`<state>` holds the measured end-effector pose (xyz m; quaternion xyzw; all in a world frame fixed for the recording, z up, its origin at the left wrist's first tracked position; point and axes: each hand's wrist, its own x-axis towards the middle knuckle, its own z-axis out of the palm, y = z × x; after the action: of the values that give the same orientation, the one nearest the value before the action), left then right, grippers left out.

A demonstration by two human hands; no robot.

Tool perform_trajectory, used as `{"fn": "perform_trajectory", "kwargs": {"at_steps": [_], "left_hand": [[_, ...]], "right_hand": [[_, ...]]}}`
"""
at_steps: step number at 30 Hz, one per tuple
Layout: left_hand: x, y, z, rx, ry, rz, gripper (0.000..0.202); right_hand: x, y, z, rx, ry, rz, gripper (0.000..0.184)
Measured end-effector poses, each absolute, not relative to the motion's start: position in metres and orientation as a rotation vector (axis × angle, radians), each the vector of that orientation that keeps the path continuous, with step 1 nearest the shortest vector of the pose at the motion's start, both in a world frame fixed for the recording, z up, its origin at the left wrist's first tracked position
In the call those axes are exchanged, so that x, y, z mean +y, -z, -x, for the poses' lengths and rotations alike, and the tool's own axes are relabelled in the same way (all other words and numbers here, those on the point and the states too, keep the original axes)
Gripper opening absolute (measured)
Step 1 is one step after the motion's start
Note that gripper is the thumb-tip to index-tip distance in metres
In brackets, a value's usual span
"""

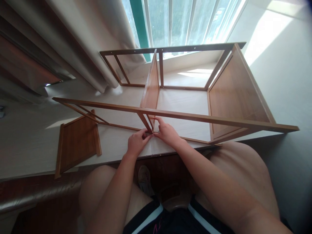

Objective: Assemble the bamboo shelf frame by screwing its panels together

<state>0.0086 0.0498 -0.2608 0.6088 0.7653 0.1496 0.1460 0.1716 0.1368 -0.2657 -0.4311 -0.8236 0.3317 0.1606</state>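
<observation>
On the white surface [31, 156] stands an open-sided brown wooden frame [175, 113], the person's left hand [136, 141] pinching its near lower rail in a closed grip, the half-curled right hand [168, 132] just beside, its hold unclear.

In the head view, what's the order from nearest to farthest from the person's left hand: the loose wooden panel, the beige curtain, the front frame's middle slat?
1. Middle slat: right by the left hand, at its fingertips.
2. Loose wooden panel: off to the hand's left.
3. Beige curtain: upper left, in the background.
</observation>
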Motion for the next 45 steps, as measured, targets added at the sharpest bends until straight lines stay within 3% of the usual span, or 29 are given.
{"fn": "perform_trajectory", "kwargs": {"at_steps": [5, 12, 19, 21, 27, 45], "left_hand": [[0.050, 0.259, -0.010, 2.209, -0.419, -1.735, 0.030], [0.050, 0.259, -0.010, 2.211, -0.424, -1.689, 0.029], [0.049, 0.261, -0.012, 2.222, -0.454, -1.668, 0.031], [0.049, 0.260, -0.012, 2.216, -0.457, -1.664, 0.031], [0.049, 0.258, -0.009, 2.189, -0.478, -1.658, 0.031], [0.048, 0.264, -0.013, 2.272, -0.498, -1.627, 0.030]], "right_hand": [[0.141, 0.265, -0.173, -2.289, -1.093, 1.202, 0.083], [0.155, 0.263, -0.170, -2.225, -1.148, 1.123, 0.075], [0.158, 0.257, -0.175, -2.140, -1.277, 0.912, 0.088], [0.157, 0.257, -0.176, -2.154, -1.287, 0.896, 0.080], [0.158, 0.263, -0.173, -2.177, -1.171, 1.034, 0.034], [0.156, 0.262, -0.171, -2.225, -1.105, 1.019, 0.026]]}}
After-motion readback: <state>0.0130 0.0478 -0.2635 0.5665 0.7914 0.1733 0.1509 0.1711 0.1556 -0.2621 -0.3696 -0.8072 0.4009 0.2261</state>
